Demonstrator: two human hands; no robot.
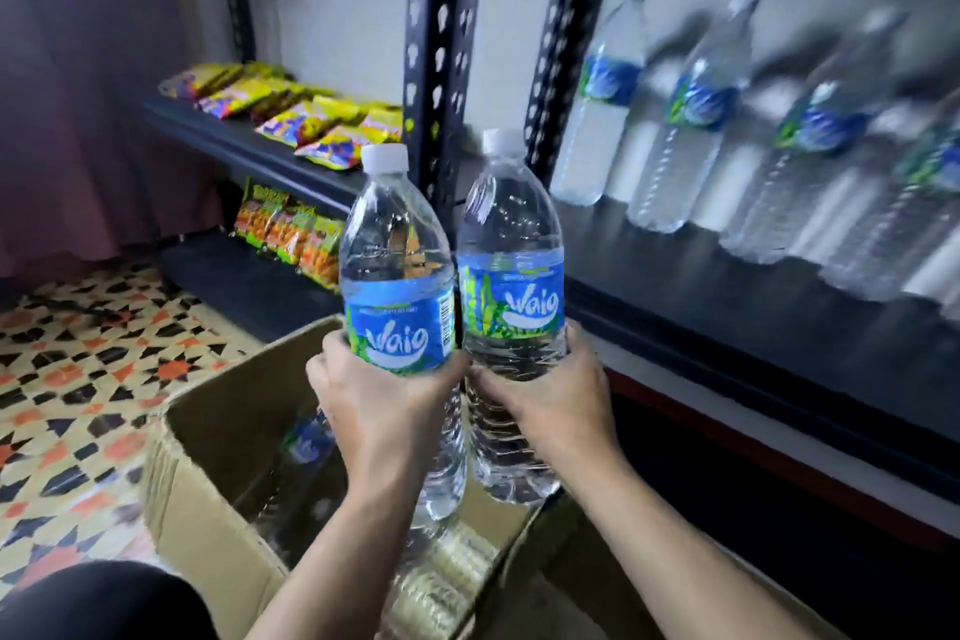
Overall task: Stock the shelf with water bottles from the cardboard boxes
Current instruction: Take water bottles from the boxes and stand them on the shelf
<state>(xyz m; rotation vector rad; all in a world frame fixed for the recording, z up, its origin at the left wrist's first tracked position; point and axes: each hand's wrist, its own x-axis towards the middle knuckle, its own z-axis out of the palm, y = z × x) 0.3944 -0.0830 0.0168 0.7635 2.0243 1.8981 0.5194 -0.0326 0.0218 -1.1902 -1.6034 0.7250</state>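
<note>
Several snack packets [291,114]: we see them lying flat on the left rack [234,140], yellow and purple; more packets [291,234] stand on the board below.
Floor [78,379]: patterned tiles in orange, black and cream.
Cardboard box [208,499]: it stands open under our arms; one bottle inside [306,442] looks blurred.
Left hand [379,405]: our fingers curl round the left bottle [395,265] below its blue label, holding it upright above the box.
Right hand [550,400]: it grips the right bottle [511,234] the same way, just beside the left one.
Shelf [727,307]: a dark board on the right; a row of bottles [691,120] stands along its back, blurred, apart from ours.
</note>
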